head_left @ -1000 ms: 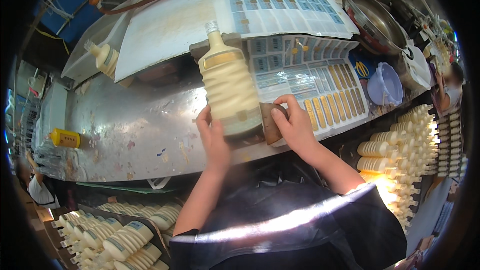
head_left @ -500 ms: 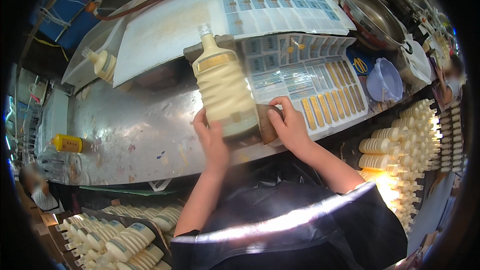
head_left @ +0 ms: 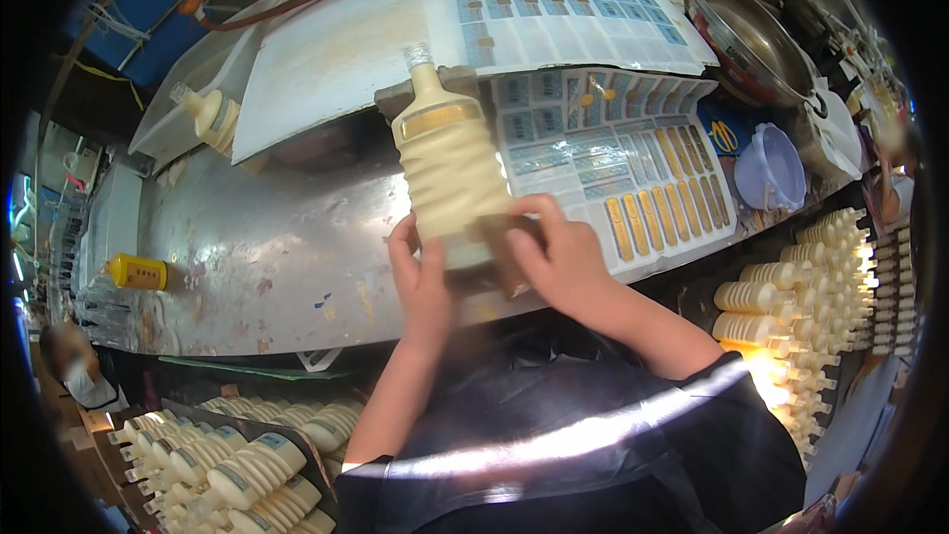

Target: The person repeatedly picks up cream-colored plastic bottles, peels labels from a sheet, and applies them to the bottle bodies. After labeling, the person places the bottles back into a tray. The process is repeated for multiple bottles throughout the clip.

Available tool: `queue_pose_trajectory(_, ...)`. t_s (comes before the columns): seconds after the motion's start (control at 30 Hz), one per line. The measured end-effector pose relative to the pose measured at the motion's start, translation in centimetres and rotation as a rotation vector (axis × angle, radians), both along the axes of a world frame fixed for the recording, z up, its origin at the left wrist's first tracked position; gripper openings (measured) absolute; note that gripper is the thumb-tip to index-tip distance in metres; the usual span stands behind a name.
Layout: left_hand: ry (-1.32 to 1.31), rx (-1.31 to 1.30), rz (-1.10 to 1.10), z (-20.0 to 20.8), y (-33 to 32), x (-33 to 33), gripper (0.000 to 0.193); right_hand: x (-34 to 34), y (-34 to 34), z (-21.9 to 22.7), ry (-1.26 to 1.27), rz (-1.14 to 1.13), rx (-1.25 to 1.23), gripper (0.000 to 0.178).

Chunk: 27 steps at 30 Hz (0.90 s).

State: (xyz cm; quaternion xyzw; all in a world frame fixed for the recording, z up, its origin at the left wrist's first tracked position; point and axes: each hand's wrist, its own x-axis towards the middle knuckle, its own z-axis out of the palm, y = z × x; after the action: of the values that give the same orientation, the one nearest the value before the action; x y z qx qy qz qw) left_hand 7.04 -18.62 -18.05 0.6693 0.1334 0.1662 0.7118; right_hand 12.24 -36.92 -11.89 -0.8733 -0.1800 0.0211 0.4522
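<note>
A cream bottle (head_left: pixel 453 173) with wavy ridged sides lies in front of me, its clear neck pointing away. Under its shoulder is a dark support (head_left: pixel 392 99). A gold label (head_left: pixel 435 119) sits near the shoulder, and a pale greyish band crosses the body near the base. My left hand (head_left: pixel 419 277) grips the bottle's lower left side, thumb over the pale band. Pinched in my right hand (head_left: pixel 571 259) is a flat brown piece (head_left: pixel 506 262), perhaps a scraper or pad, blurred, its edge over the lower right of the bottle. Whether it touches the surface I cannot tell.
Label sheets (head_left: pixel 643 173) with gold and blue strips lie right of the bottle, beside a purple bucket (head_left: pixel 769 173) and a large metal pan (head_left: pixel 746 35). Left stand a yellow container (head_left: pixel 138 272) and another bottle (head_left: pixel 210 119). Many bottles (head_left: pixel 247 480) are stacked below the worktable (head_left: pixel 267 237).
My right hand has moved left with the brown piece, from beside the bottle's base to over its lower right part. My left hand stays on the bottle. The whole view has shifted slightly.
</note>
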Motion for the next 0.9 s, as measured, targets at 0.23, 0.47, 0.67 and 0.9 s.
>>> queue_pose_trajectory(0.23, -0.080, 0.211, -0.087, -1.9, 1.5, -0.5, 0.072, 1.0, -2.6, -2.0, 0.157, -0.096, 0.115, 0.025)
queue_pose_trajectory(0.47, -0.151, 0.803, 0.035, 1.2, 1.0, -0.6, 0.075, -1.0, -0.2, 2.5, 0.033, -0.012, 0.041, 0.023)
queue_pose_trajectory(0.67, -0.259, 0.978, 0.125, 2.9, -0.2, -0.3, 0.074, -1.5, 2.1, 4.7, -0.199, 0.078, -0.130, 0.018)
queue_pose_trajectory(0.9, -0.246, 0.959, 0.150, 2.5, -0.4, -0.2, 0.075, -1.4, 0.8, 5.4, -0.051, 0.038, -0.155, 0.017)
